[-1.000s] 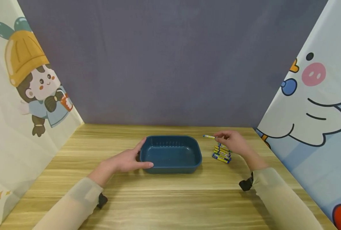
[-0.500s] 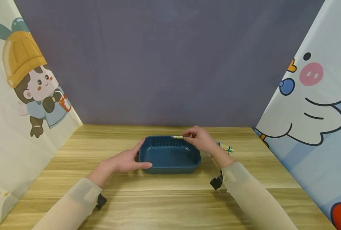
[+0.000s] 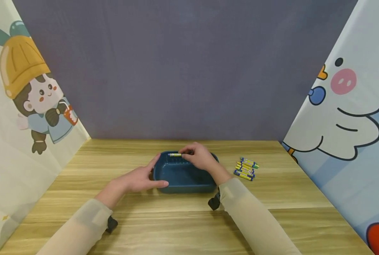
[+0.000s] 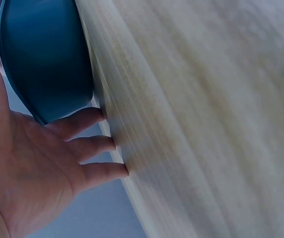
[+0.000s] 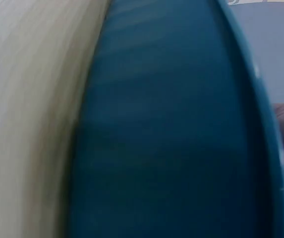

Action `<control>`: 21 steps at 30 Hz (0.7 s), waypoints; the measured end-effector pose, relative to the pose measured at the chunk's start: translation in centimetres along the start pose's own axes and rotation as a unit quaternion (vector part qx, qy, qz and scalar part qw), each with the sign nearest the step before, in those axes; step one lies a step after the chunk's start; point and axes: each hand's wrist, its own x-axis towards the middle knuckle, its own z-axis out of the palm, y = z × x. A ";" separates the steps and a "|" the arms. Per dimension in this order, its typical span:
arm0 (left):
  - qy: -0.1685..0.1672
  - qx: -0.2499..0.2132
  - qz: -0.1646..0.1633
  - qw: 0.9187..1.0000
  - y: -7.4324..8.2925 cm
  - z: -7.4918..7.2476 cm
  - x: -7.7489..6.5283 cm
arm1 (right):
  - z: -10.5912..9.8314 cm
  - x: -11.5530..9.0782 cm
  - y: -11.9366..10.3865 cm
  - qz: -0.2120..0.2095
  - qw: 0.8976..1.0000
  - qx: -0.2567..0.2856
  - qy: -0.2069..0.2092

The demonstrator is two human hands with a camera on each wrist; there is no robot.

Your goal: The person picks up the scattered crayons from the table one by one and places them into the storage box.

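"One crayon [image 3: 174,154] in your right grip [image 3: 197,156]?"

"Yes, I pinch it near one end, the grip closed down to its width. It points leftward from my fingertips, over the far side of the blue tray [image 3: 186,177]. I cannot tell whether it touches the wall."

"And your left grip [image 3: 141,179]?"

"Spread wide against the tray's left end, thumb across the near rim."

"What could go wrong?"

"Held by one end, I think it could swivel or slip if it knocks the far wall. A shove from my left could slide the tray along the desk [image 3: 189,219]."

"Anything in the way?"

"Mainly the far rim, close by my right grip. Below it, the black wrist device [image 3: 214,202] hangs near the front right corner and might catch. Other crayons [image 3: 246,169] lie bunched to its right."
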 end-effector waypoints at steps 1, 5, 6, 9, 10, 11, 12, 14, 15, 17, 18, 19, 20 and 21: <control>-0.001 0.000 0.000 1.000 0.0 0.0 0.0 | 0.4 0.1 0.0 0.000 1.000 0.003 0.001; -0.006 0.003 -0.001 1.000 0.1 0.1 0.0 | 2.0 0.6 0.5 -0.016 1.000 0.009 0.002; -0.007 0.004 0.000 1.000 0.1 0.1 0.0 | 2.4 0.6 0.5 -0.020 1.000 0.003 -0.001; -0.011 0.003 0.003 1.000 0.1 0.1 0.0 | 3.2 0.7 0.5 -0.033 0.999 -0.028 -0.017; -0.012 0.002 0.004 1.000 0.1 0.1 0.0 | 3.4 0.7 0.5 -0.034 0.998 -0.045 -0.025; -0.013 0.001 0.005 1.000 0.1 0.0 0.0 | 3.6 0.7 0.4 -0.035 0.997 -0.065 -0.033; -0.013 0.001 0.006 1.000 0.1 0.0 0.0 | 3.7 0.6 0.3 -0.034 0.995 -0.084 -0.042; -0.015 0.000 0.007 1.000 0.1 -0.1 0.0 | 3.9 0.6 0.1 -0.034 0.990 -0.123 -0.056; -0.015 -0.001 0.007 1.000 0.1 -0.1 0.0 | 4.0 0.6 0.1 -0.033 0.987 -0.142 -0.061; -0.016 -0.003 0.007 1.000 0.1 -0.2 0.0 | 4.1 0.6 0.0 -0.031 0.983 -0.170 -0.067; -0.017 -0.005 0.007 1.000 0.1 -0.2 0.0 | 4.2 0.5 0.0 -0.031 0.980 -0.182 -0.069; -0.017 -0.006 0.007 1.000 0.0 -0.2 0.0 | 4.2 0.5 0.0 -0.031 0.978 -0.193 -0.071; -0.018 -0.006 0.006 1.000 0.0 -0.2 0.0 | 4.3 0.5 0.0 -0.031 0.976 -0.202 -0.073; -0.018 -0.006 0.005 1.000 0.0 -0.1 0.0 | 4.4 0.5 0.0 -0.031 0.974 -0.209 -0.076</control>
